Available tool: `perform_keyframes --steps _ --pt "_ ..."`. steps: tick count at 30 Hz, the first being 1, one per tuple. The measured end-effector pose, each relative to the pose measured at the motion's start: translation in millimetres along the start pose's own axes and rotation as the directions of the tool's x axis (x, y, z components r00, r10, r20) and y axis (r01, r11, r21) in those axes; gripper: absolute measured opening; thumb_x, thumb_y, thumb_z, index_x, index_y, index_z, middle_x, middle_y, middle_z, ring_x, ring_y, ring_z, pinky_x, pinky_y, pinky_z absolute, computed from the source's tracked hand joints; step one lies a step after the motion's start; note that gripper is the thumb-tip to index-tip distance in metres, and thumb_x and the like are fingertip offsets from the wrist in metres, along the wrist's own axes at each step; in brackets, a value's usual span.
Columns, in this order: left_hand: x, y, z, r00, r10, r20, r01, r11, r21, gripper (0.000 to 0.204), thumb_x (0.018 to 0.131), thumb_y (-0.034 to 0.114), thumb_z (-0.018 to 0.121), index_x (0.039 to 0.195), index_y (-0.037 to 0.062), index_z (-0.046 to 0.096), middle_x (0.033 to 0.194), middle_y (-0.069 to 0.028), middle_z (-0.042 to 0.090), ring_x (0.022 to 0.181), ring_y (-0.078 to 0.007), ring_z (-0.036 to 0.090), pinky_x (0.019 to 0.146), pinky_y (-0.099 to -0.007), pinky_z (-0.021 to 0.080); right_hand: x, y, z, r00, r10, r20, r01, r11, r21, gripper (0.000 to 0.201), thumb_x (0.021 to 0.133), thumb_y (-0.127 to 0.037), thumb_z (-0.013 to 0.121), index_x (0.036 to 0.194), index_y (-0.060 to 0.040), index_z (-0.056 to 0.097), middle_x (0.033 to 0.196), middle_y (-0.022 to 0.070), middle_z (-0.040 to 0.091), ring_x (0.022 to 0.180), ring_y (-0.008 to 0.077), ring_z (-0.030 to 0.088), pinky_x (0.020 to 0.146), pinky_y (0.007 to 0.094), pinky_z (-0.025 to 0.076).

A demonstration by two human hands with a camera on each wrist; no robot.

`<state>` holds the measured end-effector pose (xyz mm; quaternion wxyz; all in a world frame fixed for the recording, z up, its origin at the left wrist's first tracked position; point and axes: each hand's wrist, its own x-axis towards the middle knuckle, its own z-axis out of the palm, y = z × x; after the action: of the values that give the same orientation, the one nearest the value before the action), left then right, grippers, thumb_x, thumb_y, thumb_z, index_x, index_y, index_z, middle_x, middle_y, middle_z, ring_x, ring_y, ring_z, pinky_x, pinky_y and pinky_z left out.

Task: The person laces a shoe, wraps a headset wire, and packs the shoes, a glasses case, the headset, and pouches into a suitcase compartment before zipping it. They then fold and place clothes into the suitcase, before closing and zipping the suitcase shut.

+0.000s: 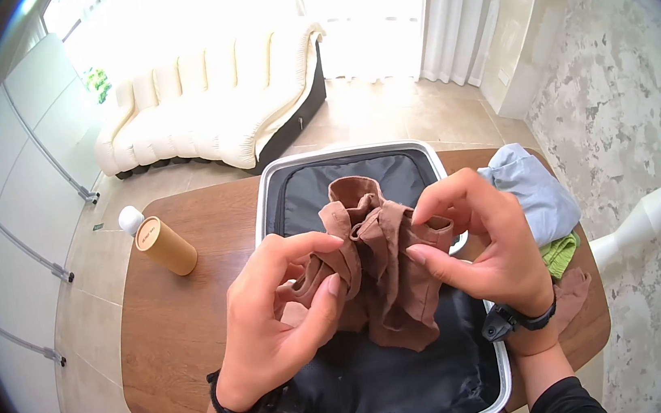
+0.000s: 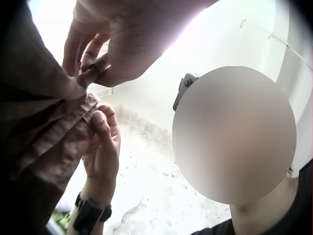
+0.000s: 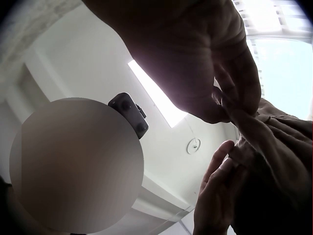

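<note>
A brown garment hangs bunched and folded between my two hands, over a suitcase lying open with its black lining showing. My left hand pinches gathered cloth on the left between thumb and fingers. On the other side, my right hand holds the garment's edge, thumb below and fingers above. Seen from below in the left wrist view, the brown cloth falls in pleats from the fingers. The right wrist view shows a fold of the garment between the right thumb and fingers.
The suitcase stands on a wooden table. To the left are a tan cylinder and a white rounded object. On the right lie a light blue garment, a green cloth and a pinkish-brown cloth. A cream sofa stands beyond.
</note>
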<state>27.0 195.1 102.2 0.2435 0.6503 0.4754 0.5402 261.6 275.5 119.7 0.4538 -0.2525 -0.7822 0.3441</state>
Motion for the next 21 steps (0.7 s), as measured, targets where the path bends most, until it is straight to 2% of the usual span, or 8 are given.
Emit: perform_keyframes --steps 4,6,9,12,14,15,18,21 --pt "1 -4 -6 0.997 0.077 0.009 -0.077 0.995 0.059 0.028 0.089 -0.003 0.067 0.115 0.0074 0.073 0.095 -0.0052 0.061 0.077 -0.0127 0.06 0.063 -0.026 0.05 3 -2 -4 0.991 -0.078 0.104 0.088 0.992 -0.093 0.024 0.085 0.004 0.074 0.107 -0.0031 0.067 0.094 0.0051 0.069 0.074 0.011 0.069 0.066 0.025 0.056" --pt "2 0 -10 0.99 0.113 0.087 -0.124 0.984 0.128 0.025 0.089 -0.005 0.065 0.109 0.0074 0.075 0.092 -0.0059 0.059 0.075 -0.0137 0.059 0.065 -0.0272 0.049 4 -3 -4 0.987 -0.092 0.13 0.108 0.987 -0.12 0.023 0.085 0.005 0.074 0.105 -0.0037 0.068 0.092 0.005 0.068 0.073 0.0116 0.068 0.065 0.0258 0.055" --pt "0 9 -7 0.997 0.017 0.074 -0.022 0.997 0.077 0.023 0.093 -0.009 0.057 0.103 0.0021 0.075 0.098 -0.005 0.055 0.085 -0.0114 0.055 0.077 -0.0244 0.045 6 -2 -4 0.983 -0.098 0.155 0.123 0.979 -0.162 0.02 0.085 0.005 0.072 0.103 -0.003 0.07 0.09 0.0058 0.067 0.072 0.0135 0.067 0.065 0.0269 0.054" --pt "4 4 -19 0.986 0.151 0.075 -0.163 0.965 0.206 0.026 0.088 -0.005 0.061 0.106 0.0063 0.077 0.093 -0.0064 0.056 0.081 -0.0167 0.056 0.072 -0.0293 0.048 7 4 -7 0.994 -0.062 0.085 0.079 0.972 -0.221 0.018 0.086 0.004 0.07 0.103 -0.001 0.071 0.09 0.0072 0.067 0.072 0.0148 0.067 0.066 0.027 0.054" --pt "3 0 -24 0.983 0.178 0.049 -0.184 0.946 0.265 0.028 0.088 -0.004 0.059 0.107 0.006 0.077 0.093 -0.0072 0.054 0.081 -0.0188 0.055 0.073 -0.0308 0.048 9 5 -10 0.999 0.026 -0.031 -0.034 0.962 -0.271 0.019 0.088 0.002 0.068 0.106 0.0001 0.072 0.09 0.0083 0.067 0.072 0.0155 0.068 0.067 0.0276 0.054" --pt "3 -1 -25 0.978 0.206 0.025 -0.203 0.924 0.325 0.03 0.088 -0.004 0.057 0.108 0.0057 0.077 0.092 -0.008 0.052 0.081 -0.021 0.054 0.074 -0.0322 0.047 9 13 -10 0.998 -0.006 -0.064 -0.011 0.965 -0.262 0.023 0.088 0.0 0.065 0.11 0.0005 0.072 0.088 0.0096 0.065 0.071 0.0174 0.067 0.066 0.0294 0.053" --pt "1 3 -26 0.992 0.127 0.005 -0.116 0.883 0.455 0.036 0.086 -0.004 0.053 0.113 0.0041 0.076 0.09 -0.0107 0.047 0.08 -0.0249 0.052 0.075 -0.0344 0.047 9 16 -12 0.997 -0.003 -0.073 -0.025 0.925 -0.38 0.024 0.088 -0.001 0.064 0.111 0.0007 0.072 0.088 0.0108 0.064 0.069 0.0196 0.065 0.066 0.0314 0.052" --pt "1 5 -24 0.998 0.069 0.008 -0.065 0.894 0.444 0.039 0.084 -0.005 0.052 0.115 0.0031 0.075 0.09 -0.0126 0.046 0.079 -0.0272 0.051 0.074 -0.035 0.046 8 16 -11 0.999 -0.014 -0.036 -0.001 0.924 -0.383 0.026 0.088 -0.002 0.064 0.112 0.0009 0.072 0.088 0.0113 0.062 0.068 0.0213 0.063 0.065 0.0326 0.051"
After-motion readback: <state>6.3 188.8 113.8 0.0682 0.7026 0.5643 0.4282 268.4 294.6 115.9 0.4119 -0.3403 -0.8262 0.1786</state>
